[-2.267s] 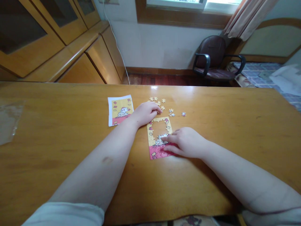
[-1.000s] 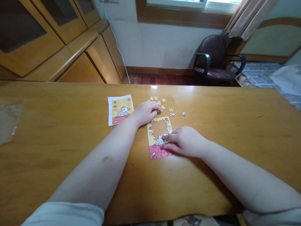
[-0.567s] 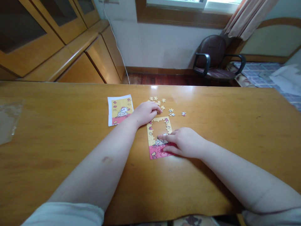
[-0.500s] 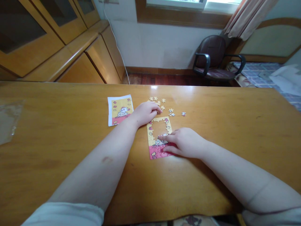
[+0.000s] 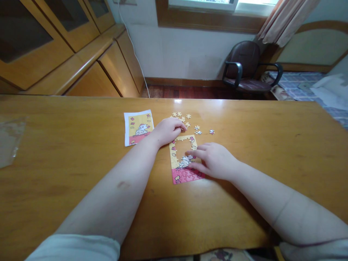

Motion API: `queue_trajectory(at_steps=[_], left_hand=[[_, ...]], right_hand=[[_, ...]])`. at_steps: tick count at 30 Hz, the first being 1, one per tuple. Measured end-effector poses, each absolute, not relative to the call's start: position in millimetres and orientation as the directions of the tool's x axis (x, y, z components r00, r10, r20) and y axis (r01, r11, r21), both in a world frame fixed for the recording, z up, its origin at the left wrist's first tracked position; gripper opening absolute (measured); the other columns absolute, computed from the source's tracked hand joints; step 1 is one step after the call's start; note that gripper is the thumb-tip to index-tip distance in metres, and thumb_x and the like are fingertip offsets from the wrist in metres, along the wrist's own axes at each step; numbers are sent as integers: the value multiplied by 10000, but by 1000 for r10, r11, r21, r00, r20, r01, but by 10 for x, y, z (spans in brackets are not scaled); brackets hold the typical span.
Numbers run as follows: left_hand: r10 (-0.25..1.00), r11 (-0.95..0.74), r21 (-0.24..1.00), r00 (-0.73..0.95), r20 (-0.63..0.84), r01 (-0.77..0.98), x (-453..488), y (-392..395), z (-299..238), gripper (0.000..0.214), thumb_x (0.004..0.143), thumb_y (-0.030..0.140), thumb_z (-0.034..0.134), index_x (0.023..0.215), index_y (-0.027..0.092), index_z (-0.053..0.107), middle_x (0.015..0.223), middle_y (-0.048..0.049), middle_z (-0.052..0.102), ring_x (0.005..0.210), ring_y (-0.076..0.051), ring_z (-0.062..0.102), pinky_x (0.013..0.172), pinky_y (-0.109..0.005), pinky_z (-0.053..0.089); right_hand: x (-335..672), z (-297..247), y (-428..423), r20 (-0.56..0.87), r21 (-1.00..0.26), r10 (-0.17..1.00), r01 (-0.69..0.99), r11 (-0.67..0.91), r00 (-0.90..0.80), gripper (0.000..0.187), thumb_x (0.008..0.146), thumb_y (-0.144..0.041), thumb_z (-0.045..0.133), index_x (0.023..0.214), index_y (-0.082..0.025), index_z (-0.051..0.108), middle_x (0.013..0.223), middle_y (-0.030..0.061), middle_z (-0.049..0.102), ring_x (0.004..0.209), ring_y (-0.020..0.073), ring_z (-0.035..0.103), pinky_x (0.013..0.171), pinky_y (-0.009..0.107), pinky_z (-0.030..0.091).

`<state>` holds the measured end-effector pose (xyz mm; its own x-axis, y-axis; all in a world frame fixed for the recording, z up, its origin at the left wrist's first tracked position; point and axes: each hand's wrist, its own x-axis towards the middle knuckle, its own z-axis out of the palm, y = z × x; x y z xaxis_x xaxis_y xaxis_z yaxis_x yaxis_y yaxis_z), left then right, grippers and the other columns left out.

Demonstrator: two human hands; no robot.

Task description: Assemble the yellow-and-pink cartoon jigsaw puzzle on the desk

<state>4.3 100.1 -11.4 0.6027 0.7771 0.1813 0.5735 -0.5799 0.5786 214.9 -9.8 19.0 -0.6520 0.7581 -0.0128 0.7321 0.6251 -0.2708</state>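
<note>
A small yellow and pink jigsaw puzzle (image 5: pixel 182 170) lies partly assembled on the wooden table (image 5: pixel 244 127), its middle still a bare gap. My right hand (image 5: pixel 214 160) rests on the puzzle's right side, fingers stretched out toward the white figure in the picture. My left hand (image 5: pixel 168 130) sits curled at the puzzle's top left corner, fingertips down among the loose pieces (image 5: pixel 187 119) scattered just beyond it. Whether those fingers hold a piece is hidden.
A printed reference picture (image 5: pixel 138 127) of the puzzle lies left of my left hand. A clear plastic bag (image 5: pixel 9 139) lies at the far left of the table. A dark office chair (image 5: pixel 246 69) and wooden cabinets (image 5: pixel 67 43) stand beyond the table.
My right hand slid a little up and to the right on the puzzle, and its fingers moved off the white figure. The left hand has stayed in place.
</note>
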Motion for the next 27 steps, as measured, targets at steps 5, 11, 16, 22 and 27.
queue_trajectory(at_steps=[5, 11, 16, 22, 27], left_hand=[[780, -573, 580, 602, 171, 578, 40, 996, -93, 314, 812, 102, 457, 896, 209, 740, 968, -18, 738, 966, -179, 655, 927, -344, 515], [781, -573, 587, 598, 179, 572, 49, 989, -76, 315, 816, 100, 454, 906, 201, 738, 988, -27, 736, 983, -186, 654, 939, -359, 510], [776, -583, 580, 600, 192, 568, 45, 1001, -95, 305, 821, 103, 463, 910, 201, 738, 994, -29, 736, 988, -189, 654, 935, -360, 509], [775, -587, 578, 599, 200, 567, 36, 1002, -105, 305, 827, 106, 461, 913, 200, 738, 991, -29, 737, 981, -185, 657, 923, -352, 512], [771, -594, 567, 605, 200, 570, 43, 1000, -91, 306, 824, 104, 458, 904, 202, 737, 990, -25, 738, 985, -185, 653, 943, -363, 503]], right_hand=[[2369, -9, 178, 228, -235, 914, 892, 386, -335, 359, 961, -370, 463, 1083, -142, 712, 969, 129, 691, 894, 255, 616, 855, 381, 464], [2434, -81, 305, 203, -259, 928, 897, 359, -312, 395, 951, -433, 483, 1164, -182, 700, 1062, 133, 669, 971, 275, 575, 936, 422, 425], [2409, -77, 281, 168, -224, 922, 897, 381, -350, 381, 957, -436, 478, 1178, -234, 713, 1117, 119, 659, 975, 274, 538, 936, 441, 398], [2409, -91, 286, 167, -224, 937, 914, 339, -307, 382, 949, -440, 497, 1141, -188, 712, 1208, 125, 655, 1059, 282, 551, 977, 436, 395], [2375, -115, 252, 85, -138, 917, 906, 399, -390, 575, 954, -523, 451, 1444, -222, 472, 1537, 87, 419, 1397, 386, 304, 1121, 597, 203]])
